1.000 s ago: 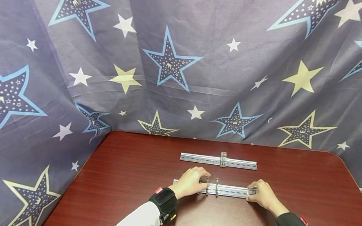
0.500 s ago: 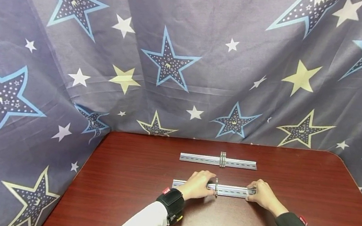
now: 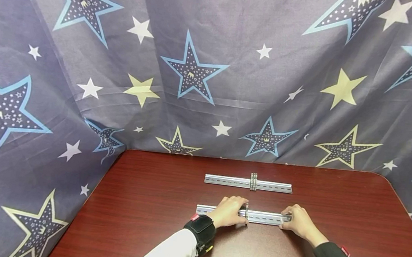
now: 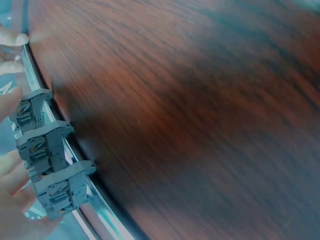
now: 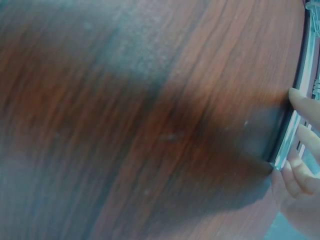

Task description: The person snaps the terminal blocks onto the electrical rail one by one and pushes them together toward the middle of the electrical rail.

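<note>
A slotted metal DIN rail (image 3: 264, 218) lies crosswise on the table before me. My left hand (image 3: 229, 212) reaches over its left half, thumb on the near side and fingers on the far side, gripping a thin grey terminal block (image 3: 246, 211). The left wrist view shows several such blocks along the rail: a far one (image 4: 32, 110) with a fingertip against it, a middle one (image 4: 44, 145), and a near one (image 4: 65, 190) beside the other fingers. My right hand (image 3: 300, 222) pinches the rail's right end. In the right wrist view its thumb (image 5: 305, 107) lies along the rail edge.
Farther back on the reddish-brown table (image 3: 157, 183) lies a second DIN rail (image 3: 226, 180), bearing a small cluster of terminal blocks (image 3: 253, 181). A grey star-patterned cloth (image 3: 208, 115) hangs behind the table and along its left side.
My left hand has slid rightward along the front rail up to the terminal block there, and now covers another block seen left of it earlier. My right hand keeps its place.
</note>
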`<state>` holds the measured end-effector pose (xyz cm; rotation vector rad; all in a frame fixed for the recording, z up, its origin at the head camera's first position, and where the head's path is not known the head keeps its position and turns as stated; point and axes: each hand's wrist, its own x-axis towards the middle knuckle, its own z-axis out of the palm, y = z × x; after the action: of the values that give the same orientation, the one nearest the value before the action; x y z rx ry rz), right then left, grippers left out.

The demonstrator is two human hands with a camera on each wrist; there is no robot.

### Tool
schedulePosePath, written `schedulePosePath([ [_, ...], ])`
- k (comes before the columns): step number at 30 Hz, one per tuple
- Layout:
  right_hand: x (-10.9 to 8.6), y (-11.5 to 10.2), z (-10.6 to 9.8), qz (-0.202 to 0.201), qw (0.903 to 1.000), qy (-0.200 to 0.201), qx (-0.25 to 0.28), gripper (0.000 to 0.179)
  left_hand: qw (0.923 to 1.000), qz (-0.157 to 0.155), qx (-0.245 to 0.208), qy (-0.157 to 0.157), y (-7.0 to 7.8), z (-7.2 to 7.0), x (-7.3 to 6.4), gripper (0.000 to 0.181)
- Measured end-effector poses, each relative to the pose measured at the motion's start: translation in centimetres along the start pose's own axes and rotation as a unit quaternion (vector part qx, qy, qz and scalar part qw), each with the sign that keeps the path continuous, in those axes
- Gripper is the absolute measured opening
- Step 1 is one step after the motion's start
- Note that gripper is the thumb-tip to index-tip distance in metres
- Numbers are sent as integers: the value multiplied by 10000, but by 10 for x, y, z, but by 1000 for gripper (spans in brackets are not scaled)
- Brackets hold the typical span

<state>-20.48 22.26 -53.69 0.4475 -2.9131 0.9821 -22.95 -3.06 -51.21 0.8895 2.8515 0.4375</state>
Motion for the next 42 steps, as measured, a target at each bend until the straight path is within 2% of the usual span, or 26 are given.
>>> schedulePosePath([
  [11,-1,0,0,50,10000,-3,59,32,9998,97,-155,57,2,0,3,47],
  [23,0,0,-2,162,9998,-41,103,31,9997,119,-166,93,-1,4,7,48],
  [42,1,2,1,157,9998,-26,74,32,9996,140,-247,43,9,6,13,48],
])
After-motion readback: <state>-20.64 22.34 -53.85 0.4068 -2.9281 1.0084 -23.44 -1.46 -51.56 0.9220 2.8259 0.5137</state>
